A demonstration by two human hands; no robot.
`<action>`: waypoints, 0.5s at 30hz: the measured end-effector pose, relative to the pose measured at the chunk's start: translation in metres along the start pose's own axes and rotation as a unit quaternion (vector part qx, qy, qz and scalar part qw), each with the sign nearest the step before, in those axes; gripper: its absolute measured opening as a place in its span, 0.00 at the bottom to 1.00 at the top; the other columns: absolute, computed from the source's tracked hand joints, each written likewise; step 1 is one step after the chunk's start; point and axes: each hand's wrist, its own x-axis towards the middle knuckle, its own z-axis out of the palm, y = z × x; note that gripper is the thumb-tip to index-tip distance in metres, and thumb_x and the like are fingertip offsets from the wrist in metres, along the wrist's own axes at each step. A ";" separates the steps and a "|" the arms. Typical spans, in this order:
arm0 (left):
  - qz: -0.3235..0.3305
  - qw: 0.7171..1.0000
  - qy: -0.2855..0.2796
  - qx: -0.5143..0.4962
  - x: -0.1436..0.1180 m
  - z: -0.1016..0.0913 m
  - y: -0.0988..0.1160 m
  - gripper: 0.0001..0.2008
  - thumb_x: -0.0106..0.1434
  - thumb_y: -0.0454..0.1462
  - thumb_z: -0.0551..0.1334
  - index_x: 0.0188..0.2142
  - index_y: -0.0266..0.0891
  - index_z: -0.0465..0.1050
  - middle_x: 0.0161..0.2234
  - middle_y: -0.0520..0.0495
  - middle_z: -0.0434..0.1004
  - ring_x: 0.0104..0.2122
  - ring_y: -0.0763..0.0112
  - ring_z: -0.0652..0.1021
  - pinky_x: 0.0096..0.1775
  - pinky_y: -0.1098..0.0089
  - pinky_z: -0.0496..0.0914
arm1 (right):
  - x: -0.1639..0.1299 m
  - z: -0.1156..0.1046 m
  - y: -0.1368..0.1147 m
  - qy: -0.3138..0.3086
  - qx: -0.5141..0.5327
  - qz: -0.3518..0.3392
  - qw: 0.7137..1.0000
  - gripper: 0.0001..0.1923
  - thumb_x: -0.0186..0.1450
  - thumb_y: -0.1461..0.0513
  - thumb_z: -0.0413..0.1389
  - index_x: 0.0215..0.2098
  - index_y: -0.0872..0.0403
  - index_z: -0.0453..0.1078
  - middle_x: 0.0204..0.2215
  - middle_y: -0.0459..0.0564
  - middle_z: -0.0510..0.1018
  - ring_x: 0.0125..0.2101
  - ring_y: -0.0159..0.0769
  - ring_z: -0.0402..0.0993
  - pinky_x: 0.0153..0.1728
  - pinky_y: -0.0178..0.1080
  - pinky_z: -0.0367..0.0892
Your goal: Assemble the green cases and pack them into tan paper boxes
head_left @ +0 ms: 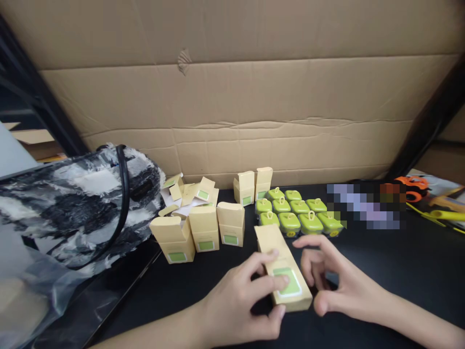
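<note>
My left hand [254, 295] grips a tan cardboard box [303, 295] with a green label, its fingers across the front and a long flap stretching away from me. Close to the box's right side is my right hand [337, 281], fingers curved and apart, with no held thing that I can make out. Just beyond stand several small containers with green lids [289, 220] and loop handles, grouped in rows. To the left, tan boxes [206, 232] with the same green label stand upright with raised flaps.
Flattened and folded cartons [189, 194] lie behind the left boxes, and two more boxes [245, 186] stand by the cardboard wall [254, 97]. A black-and-white furry bag [87, 203] occupies the left. An orange item [416, 186] and a yellow-handled one [445, 214] lie far right.
</note>
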 end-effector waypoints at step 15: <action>0.258 0.938 0.050 0.224 -0.011 0.013 -0.009 0.01 0.63 0.34 0.63 0.33 0.39 0.73 0.35 0.58 0.77 0.30 0.80 0.71 0.41 0.75 0.71 | 0.015 -0.028 -0.046 -0.003 0.068 0.150 0.986 0.35 0.56 0.47 0.63 0.56 0.52 0.62 0.51 0.56 0.74 0.51 0.52 0.71 0.49 0.46 0.70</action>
